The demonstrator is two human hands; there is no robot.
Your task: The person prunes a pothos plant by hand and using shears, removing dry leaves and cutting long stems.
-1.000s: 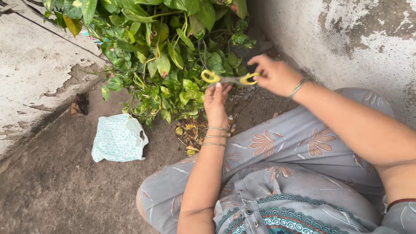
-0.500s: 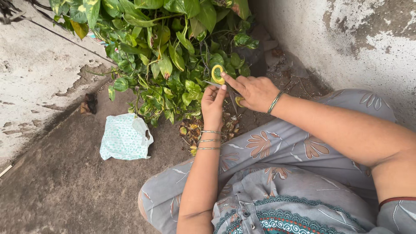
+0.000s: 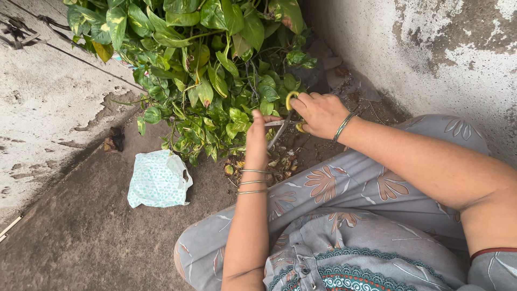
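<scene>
The right hand (image 3: 319,112) grips a pair of small metal scissors with yellow plastic loop handles (image 3: 284,114), its fingers closed through and around the handles, with the blades angled down and left toward the base of the leafy green trailing plant with yellow-marked leaves (image 3: 210,70). The left hand (image 3: 257,139) reaches into the lower foliage beside the blades; its thumb lies across the scissor blades, and whether its fingers pinch a stem cannot be told because the palm faces away. Judged from the layout, trimming is under way but far from complete: a scatter of dry yellow and brown leaf litter (image 3: 269,164) lies on the concrete floor (image 3: 81,237) just below the hands, while the plant remains dense and full. A crumpled white plastic bag with a green dot pattern (image 3: 158,179) lies on the floor near the plant, apart from both hands; no cuttings show inside it.
</scene>
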